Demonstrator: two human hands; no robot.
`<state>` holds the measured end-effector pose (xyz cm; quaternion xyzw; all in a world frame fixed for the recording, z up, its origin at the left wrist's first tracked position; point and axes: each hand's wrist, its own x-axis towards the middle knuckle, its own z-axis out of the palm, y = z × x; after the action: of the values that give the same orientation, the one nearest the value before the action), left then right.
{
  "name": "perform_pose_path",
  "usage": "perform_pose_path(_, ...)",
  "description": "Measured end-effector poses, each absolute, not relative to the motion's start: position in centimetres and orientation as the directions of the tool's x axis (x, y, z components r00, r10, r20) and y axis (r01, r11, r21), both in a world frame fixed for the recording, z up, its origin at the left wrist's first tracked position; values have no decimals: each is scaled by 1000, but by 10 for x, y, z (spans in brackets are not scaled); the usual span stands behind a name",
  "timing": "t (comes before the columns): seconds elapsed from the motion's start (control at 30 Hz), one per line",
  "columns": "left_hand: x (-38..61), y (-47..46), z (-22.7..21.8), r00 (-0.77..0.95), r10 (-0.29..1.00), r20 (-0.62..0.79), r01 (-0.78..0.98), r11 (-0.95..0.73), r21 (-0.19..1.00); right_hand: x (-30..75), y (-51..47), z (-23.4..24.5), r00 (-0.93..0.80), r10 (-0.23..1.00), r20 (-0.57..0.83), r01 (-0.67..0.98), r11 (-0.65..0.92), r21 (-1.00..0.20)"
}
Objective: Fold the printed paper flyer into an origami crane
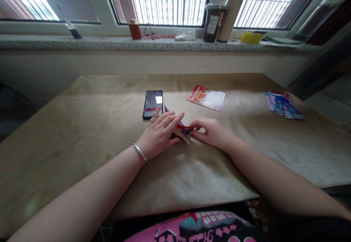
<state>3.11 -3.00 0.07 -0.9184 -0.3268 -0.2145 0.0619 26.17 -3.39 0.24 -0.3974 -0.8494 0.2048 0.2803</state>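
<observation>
Between my hands on the table lies a small folded piece of red, blue and white printed paper (186, 129). My left hand (162, 127) rests over its left part with fingers stretched out, covering much of it. A silver bangle circles that wrist. At the paper's right end, my right hand (208, 130) pinches a red and blue edge between thumb and fingers. Just beyond the left fingertips lies a black smartphone (152, 105) with its screen lit or reflecting the window. How the paper is folded under the left hand is hidden.
A red and white printed sheet or packet (207, 98) lies behind my right hand. Several blue and pink printed cards (283, 106) are fanned at the table's right. On the windowsill (104, 44) stand a red container (134, 30), a dark jar (213, 24) and a yellow item (252, 37).
</observation>
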Motion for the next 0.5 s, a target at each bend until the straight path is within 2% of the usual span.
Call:
perform_pose_path(0.2, 32, -33, 6, 723, 547, 422, 597, -802, 18, 261, -33, 1, -536, 778, 328, 526, 611, -592)
perform_pose_path(0.33, 35, -35, 8, 657, 590, 469, 650, -759, 45, 261, -32, -1, -532, 777, 337, 533, 616, -580)
perform_pose_path(0.5, 35, -34, 9, 619, 617, 485, 674, -735, 74, 261, -34, 1, -529, 787, 317, 510, 593, -623)
